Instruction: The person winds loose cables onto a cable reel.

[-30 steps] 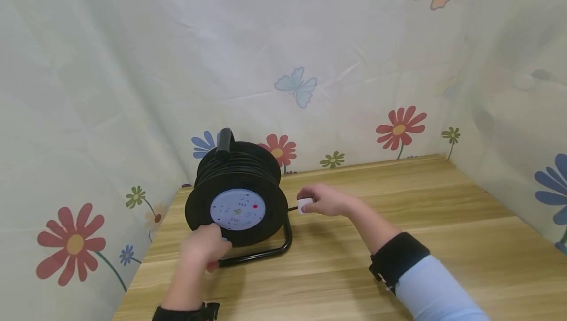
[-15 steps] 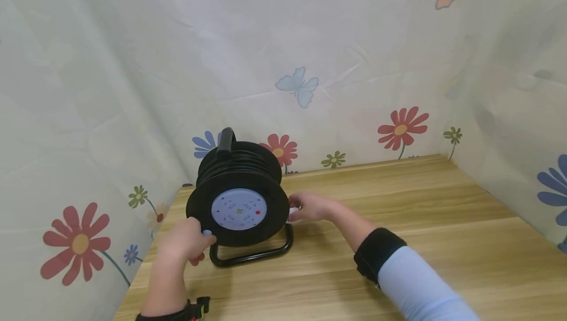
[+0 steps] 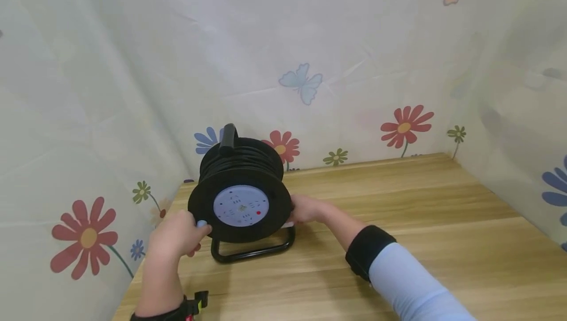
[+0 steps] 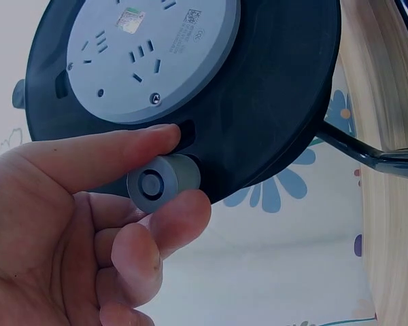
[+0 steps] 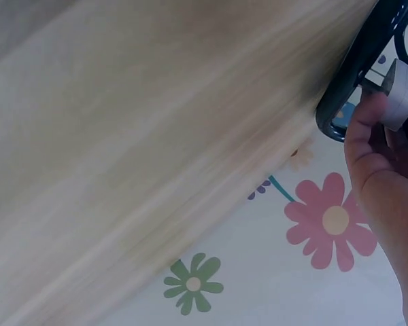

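Note:
A black cable reel (image 3: 241, 163) with cord wound on its drum stands on the wooden table, its pale blue socket panel (image 3: 241, 206) facing me. At the reel's lower left edge, my left hand (image 3: 174, 235) pinches a small grey crank knob (image 4: 164, 182) between thumb and fingers. My right hand (image 3: 305, 208) is at the reel's right side, gripping a white plug (image 5: 400, 95); in the head view most of the plug is hidden behind the reel's rim and the fingers.
Under the reel is a black tubular stand (image 3: 252, 254); a black carrying handle (image 3: 228, 138) tops it. The wooden table (image 3: 398, 203) spreads to the right. A floral curtain (image 3: 354, 40) hangs close behind and along both sides.
My right hand has moved left with the plug, from beside the reel to against its right side. My left hand has shifted left and up with the knob along the reel's edge.

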A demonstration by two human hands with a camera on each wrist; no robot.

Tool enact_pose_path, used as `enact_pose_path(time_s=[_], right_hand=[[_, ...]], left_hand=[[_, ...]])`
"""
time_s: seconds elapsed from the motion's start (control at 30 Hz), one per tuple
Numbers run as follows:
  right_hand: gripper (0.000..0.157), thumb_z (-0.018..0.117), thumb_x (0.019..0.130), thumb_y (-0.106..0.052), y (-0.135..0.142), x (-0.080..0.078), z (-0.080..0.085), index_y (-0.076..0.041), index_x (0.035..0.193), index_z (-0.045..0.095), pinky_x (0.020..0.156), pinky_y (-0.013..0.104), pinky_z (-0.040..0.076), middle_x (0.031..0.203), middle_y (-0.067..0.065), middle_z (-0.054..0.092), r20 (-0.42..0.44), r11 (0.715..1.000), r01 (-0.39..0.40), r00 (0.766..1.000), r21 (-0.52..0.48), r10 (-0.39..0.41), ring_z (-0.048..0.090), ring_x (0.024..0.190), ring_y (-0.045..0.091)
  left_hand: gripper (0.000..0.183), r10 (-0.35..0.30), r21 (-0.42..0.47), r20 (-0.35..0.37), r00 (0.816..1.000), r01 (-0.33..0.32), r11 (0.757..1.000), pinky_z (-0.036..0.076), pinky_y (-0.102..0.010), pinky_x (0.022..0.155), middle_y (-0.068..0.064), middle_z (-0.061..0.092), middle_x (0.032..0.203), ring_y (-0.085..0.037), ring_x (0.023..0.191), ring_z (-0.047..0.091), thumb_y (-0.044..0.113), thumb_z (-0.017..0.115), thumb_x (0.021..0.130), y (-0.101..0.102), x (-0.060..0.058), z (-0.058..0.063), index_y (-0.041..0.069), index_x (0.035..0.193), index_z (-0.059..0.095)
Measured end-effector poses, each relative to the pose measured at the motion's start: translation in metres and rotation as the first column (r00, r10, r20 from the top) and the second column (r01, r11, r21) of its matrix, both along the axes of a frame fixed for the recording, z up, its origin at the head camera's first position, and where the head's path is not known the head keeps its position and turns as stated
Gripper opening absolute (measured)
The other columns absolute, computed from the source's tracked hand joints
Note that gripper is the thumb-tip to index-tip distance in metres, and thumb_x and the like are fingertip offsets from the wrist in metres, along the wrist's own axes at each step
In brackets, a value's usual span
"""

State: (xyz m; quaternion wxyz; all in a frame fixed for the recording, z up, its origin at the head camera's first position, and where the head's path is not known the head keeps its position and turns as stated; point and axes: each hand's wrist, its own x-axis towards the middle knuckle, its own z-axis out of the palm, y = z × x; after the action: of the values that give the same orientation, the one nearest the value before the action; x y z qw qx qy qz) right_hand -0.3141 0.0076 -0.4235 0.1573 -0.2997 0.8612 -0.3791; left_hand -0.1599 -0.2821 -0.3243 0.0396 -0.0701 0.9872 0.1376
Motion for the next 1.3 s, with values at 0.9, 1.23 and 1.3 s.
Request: enact_pose_path(time_s=[0.9,1.23,1.3], right_hand=[[0.028,0.043,0.105,-0.004,0.034,-0.003,0.046,0.003,0.124,0.064,0.088,0.047,0.051,0.117,0.017,0.064,0.002,0.941,0.074,0.997,-0.330,-0.077,0.059,0.104,0.029],[0.051,0.056,0.106,-0.028,0.043,0.005,0.060,-0.007,0.150,0.042,0.114,0.051,0.033,0.151,0.013,0.046,-0.027,0.778,0.012,0.999,-0.629,-0.037,0.041,0.141,0.029],[0.058,0.057,0.104,-0.031,0.044,0.007,0.056,-0.010,0.154,0.036,0.115,0.052,0.029,0.156,0.012,0.040,-0.040,0.774,-0.009,0.999,-0.633,-0.021,0.034,0.146,0.030]], left_hand=[[0.043,0.046,0.023,-0.077,0.996,-0.044,0.999,0.043,-0.037,0.054,-0.001,0.062,0.055,-0.018,0.056,0.059,0.038,0.068,0.095,-0.004,0.000,0.005,0.011,0.062,0.066],[0.045,0.046,0.037,-0.095,0.994,-0.043,0.998,0.041,-0.036,0.051,-0.002,0.061,0.055,-0.019,0.056,0.057,0.039,0.065,0.096,0.000,0.006,0.015,0.011,0.061,0.066],[0.044,0.049,0.038,-0.096,0.994,-0.045,0.998,0.040,-0.035,0.051,-0.002,0.061,0.056,-0.019,0.056,0.056,0.040,0.065,0.096,0.000,0.007,0.016,0.011,0.062,0.066]])
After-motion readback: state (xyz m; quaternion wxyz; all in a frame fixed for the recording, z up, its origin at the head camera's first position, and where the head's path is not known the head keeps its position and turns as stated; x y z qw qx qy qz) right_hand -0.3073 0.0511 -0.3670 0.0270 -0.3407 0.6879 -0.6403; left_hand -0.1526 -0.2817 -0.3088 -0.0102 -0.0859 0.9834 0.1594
